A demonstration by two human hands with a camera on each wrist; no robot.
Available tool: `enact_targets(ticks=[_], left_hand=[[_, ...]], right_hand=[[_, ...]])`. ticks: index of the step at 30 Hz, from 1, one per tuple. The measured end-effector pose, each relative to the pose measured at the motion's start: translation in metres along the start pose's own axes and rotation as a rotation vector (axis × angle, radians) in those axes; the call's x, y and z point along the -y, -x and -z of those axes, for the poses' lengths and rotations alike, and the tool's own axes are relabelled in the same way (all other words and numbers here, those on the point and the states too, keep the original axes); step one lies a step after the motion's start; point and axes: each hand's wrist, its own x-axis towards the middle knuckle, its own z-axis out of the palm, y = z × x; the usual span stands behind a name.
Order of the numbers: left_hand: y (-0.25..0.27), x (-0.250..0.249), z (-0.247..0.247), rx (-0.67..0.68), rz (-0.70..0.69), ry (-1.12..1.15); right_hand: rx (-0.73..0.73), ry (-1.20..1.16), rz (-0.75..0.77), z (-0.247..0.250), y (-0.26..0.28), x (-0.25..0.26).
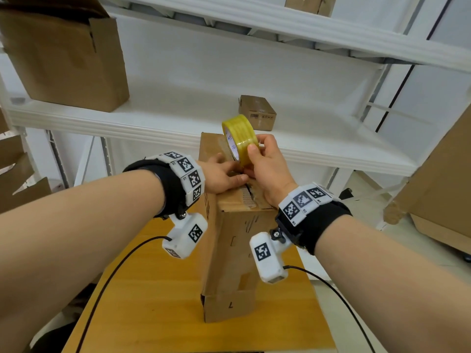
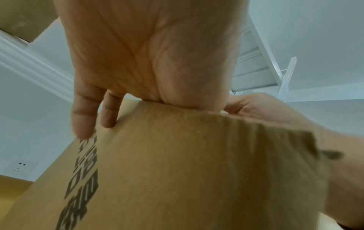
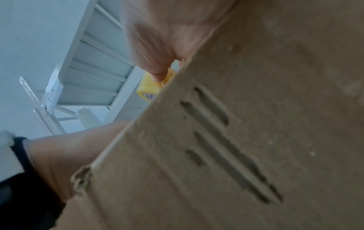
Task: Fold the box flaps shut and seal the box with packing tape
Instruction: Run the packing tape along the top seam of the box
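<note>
Far left, a big carton [image 1: 63, 49] sits on the white shelf [image 1: 158, 115], flap up. Your left hand [image 1: 220, 178] lies on top of the box [image 1: 229, 250], palm down near the left edge; in the left wrist view the palm [image 2: 149, 54] presses the top edge & two fingers [image 2: 84, 118] hang straight down the printed side, so that grip is flat & open, holding nothing, thumb reaching toward the center seam. The box stands tall & upright on the wood tabletop [image 1: 153, 301], roughly mid-frame, top flaps folded down w/ a dark gap showing along the seam at the near end. The tape roll [image 1: 239, 138] is yellow, stood on edge over the top of the box, just right of your left fingertips. Your right hand [image 1: 267, 169] has it: thumb on the outer face, fingers curled round the far side, a closed grip on the roll, heel of the hand resting on the box's right top edge. Right wrist view is blurred, shows mostly box wall [image 3: 256, 124] w/ a sliver of the roll [image 3: 151, 90] past the fingers. Behind the roll a small carton [image 1: 257, 112] sits on the shelf. Far right, another large carton [image 1: 438, 187] leans in at frame edge. Cables [image 1: 109, 281] trail from both wrist cams across the tabletop.
</note>
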Motion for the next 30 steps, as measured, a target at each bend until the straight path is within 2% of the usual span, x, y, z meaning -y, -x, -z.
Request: enact_targets(ticks=[3, 6, 8, 10, 13, 16, 19, 22, 25, 27, 30], left_hand=[[-0.005, 0.001, 0.007, -0.014, -0.047, -0.123], [0.001, 0.008, 0.015, -0.107, -0.100, -0.097], [0.007, 0.013, 0.018, -0.236, -0.053, 0.107], [0.009, 0.017, 0.022, -0.333, -0.014, 0.454], [0.012, 0.017, 0.031, -0.273, -0.030, 0.895], [0.016, 0.016, 0.035, -0.211, -0.036, 1.048], [0.016, 0.015, 0.034, -0.251, -0.023, 1.100], [0.010, 0.018, 0.031, -0.404, 0.023, 1.119], [0.011, 0.021, 0.033, -0.566, -0.062, 0.859], [0.012, 0.021, 0.038, -0.590, -0.132, 0.648], [0.012, 0.021, 0.045, -0.606, -0.227, 0.543]], right_hand=[[-0.006, 0.017, 0.003, 0.003, -0.002, -0.001], [-0.015, -0.025, 0.007, 0.003, -0.003, -0.001], [-0.016, -0.033, 0.003, 0.004, -0.002, 0.000], [-0.003, -0.021, 0.004, 0.004, -0.002, 0.000], [0.009, 0.009, 0.032, 0.006, 0.000, 0.001], [0.024, 0.042, 0.074, 0.006, 0.002, 0.002], [0.030, 0.094, 0.102, 0.003, 0.003, 0.002], [0.028, 0.124, 0.098, 0.001, 0.002, 0.000], [0.018, 0.165, 0.128, 0.000, 0.001, -0.001], [0.009, 0.226, 0.164, -0.002, 0.001, -0.001], [-0.006, 0.311, 0.208, -0.002, 0.001, -0.001]])
